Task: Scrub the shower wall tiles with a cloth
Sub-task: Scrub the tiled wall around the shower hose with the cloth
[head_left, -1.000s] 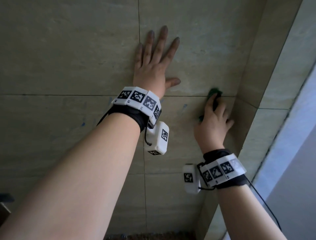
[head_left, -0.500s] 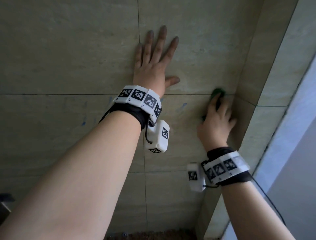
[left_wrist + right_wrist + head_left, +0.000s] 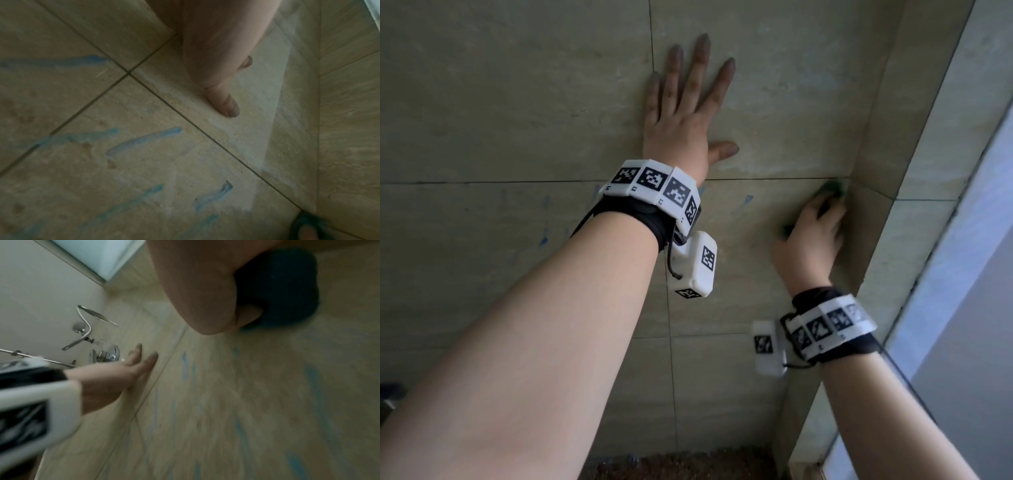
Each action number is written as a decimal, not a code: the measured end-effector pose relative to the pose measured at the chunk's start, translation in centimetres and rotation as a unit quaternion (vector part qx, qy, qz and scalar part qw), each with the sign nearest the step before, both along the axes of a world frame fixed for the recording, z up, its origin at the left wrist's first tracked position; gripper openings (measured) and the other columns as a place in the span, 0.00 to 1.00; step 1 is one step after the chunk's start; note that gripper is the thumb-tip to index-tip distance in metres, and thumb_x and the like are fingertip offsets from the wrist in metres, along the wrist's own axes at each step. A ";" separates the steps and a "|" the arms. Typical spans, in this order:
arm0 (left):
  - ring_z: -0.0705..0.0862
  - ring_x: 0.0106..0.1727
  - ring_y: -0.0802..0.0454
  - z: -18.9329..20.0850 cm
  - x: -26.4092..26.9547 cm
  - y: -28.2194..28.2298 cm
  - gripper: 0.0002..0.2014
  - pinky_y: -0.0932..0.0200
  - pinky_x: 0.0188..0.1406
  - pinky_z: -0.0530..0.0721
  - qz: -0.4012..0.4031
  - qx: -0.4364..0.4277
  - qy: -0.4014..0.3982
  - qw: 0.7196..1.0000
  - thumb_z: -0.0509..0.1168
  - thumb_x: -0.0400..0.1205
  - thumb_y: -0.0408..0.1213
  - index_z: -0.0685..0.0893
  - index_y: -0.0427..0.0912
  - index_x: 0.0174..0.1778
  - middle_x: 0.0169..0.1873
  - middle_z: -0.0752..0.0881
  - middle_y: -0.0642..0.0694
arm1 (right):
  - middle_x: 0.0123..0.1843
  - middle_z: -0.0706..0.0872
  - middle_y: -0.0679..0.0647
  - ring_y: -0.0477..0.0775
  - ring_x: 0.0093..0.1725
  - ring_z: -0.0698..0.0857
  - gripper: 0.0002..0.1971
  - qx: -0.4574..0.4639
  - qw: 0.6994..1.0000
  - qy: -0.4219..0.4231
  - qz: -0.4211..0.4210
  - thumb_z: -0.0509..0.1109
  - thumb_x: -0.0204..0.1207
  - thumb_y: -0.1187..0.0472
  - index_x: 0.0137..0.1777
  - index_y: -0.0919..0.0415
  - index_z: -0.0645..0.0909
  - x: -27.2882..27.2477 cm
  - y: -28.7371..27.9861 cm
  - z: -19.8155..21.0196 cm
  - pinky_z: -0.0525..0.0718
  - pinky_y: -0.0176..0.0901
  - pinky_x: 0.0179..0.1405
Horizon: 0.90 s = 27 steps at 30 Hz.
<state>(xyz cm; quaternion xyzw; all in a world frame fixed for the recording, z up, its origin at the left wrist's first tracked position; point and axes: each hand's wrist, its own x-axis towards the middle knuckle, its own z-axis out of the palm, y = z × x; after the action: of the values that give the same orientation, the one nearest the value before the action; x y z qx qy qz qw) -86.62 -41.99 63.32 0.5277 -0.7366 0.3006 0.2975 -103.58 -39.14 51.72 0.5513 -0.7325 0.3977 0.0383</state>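
Beige shower wall tiles (image 3: 517, 102) fill the head view, with blue streaks (image 3: 144, 141) on the lower tile. My left hand (image 3: 685, 113) lies flat on the upper tile, fingers straight and spread; its thumb (image 3: 226, 105) touches the tile just above the grout line. My right hand (image 3: 815, 236) grips a dark green cloth (image 3: 832, 190) and presses it against the wall right beside the inside corner, just under the horizontal grout line. The cloth (image 3: 283, 288) bulges out past the curled fingers; most of it is hidden under the hand.
A side wall (image 3: 914, 171) meets the tiled wall at the corner right of the cloth. A pale glass panel (image 3: 969, 274) stands further right. Chrome shower fittings and a hose (image 3: 88, 331) are on the wall beyond my left hand. A dark floor mat (image 3: 688, 466) lies below.
My right hand has slid the cloth to the right along the grout line, into the corner. The left hand has stayed flat in the same place.
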 end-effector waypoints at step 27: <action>0.37 0.84 0.38 0.1 0.0 0.1 0.45 0.43 0.80 0.35 0.010 0.004 -0.009 1.000 0.63 0.79 0.60 0.42 0.56 0.85 0.85 0.40 0.44 | 0.72 0.70 0.70 0.69 0.54 0.81 0.40 -0.105 0.976 0.175 0.073 0.68 0.61 0.73 0.77 0.73 0.62 2.2 -0.9 -5.2 0.80 0.53 0.52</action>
<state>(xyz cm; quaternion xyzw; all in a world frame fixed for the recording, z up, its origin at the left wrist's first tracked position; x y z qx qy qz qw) -86.66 -41.93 63.40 0.5337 -0.7348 0.3055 0.2863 -101.34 -40.00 46.52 0.6572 -0.6266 0.3710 0.1945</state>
